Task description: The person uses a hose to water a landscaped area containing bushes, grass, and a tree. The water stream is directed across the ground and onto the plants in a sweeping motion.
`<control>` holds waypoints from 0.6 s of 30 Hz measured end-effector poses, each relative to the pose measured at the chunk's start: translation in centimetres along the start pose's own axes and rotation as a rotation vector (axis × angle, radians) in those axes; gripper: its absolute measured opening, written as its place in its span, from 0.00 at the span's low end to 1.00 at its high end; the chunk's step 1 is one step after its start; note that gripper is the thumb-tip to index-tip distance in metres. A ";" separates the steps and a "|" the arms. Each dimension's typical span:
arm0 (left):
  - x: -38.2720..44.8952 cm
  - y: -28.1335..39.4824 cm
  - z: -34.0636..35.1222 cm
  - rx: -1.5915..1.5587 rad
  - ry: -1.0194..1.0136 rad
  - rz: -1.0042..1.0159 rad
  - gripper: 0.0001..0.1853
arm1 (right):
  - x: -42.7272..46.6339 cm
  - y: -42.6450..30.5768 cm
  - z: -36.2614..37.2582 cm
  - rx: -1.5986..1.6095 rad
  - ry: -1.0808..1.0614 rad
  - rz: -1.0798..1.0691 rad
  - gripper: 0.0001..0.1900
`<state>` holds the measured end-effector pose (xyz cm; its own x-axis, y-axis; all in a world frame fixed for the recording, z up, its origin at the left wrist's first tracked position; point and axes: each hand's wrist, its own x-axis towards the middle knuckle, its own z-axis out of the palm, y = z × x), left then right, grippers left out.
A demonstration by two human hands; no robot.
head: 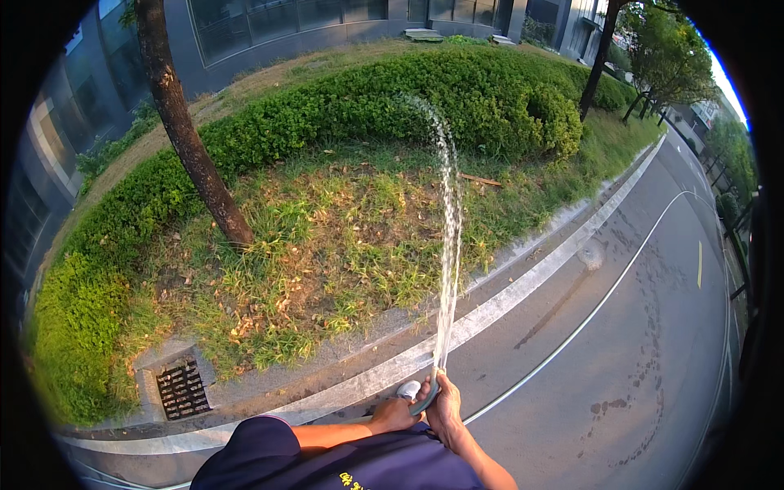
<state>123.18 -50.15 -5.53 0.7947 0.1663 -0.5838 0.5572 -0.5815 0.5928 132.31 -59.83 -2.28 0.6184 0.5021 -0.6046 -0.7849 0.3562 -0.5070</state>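
Note:
Both hands hold a grey-green water hose (426, 401) close to my body. My left hand (392, 416) is closed around its lower part, and my right hand (446, 401) grips it near the open end, which points away from me. Out of that end a stream of water (450, 245) arcs over the kerb and the grass towards a clipped green hedge (380, 110). Fingers hide part of the hose end. A long pale stretch of hose (569, 340) curves over the road on the right.
A stone kerb (490, 306) separates the asphalt road (551, 404) from the grass strip. A tree trunk (190, 147) leans at the left, and a metal drain grate (183, 389) lies at lower left. Footprints and wet patches mark the road. A dark building stands behind the hedge.

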 end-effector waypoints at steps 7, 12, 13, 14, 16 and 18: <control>7.5 7.2 -2.4 -0.029 -0.056 -0.004 0.23 | 4.4 -9.5 0.1 -0.064 0.048 -0.003 0.16; 12.0 10.9 -2.4 -0.173 0.019 -0.011 0.23 | 8.0 -14.7 -0.2 -0.160 0.022 0.039 0.16; 12.9 11.5 -2.3 -0.184 0.024 -0.019 0.24 | 8.9 -15.8 -0.4 -0.180 0.005 0.055 0.16; 13.9 12.0 -2.1 -0.197 0.031 -0.027 0.24 | 10.0 -16.6 -1.0 -0.197 -0.023 0.059 0.16; 16.7 13.1 -1.1 -0.199 0.104 -0.023 0.25 | 11.9 -19.0 -1.3 -0.237 -0.062 0.092 0.16; 19.0 14.4 0.2 -0.188 0.227 0.004 0.25 | 14.4 -20.9 -2.8 -0.274 -0.099 0.128 0.16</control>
<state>146.30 -55.52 -8.22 0.8187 0.3507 -0.4548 0.5720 -0.4281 0.6997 157.71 -62.22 -2.10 0.4982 0.6079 -0.6183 -0.8079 0.0665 -0.5856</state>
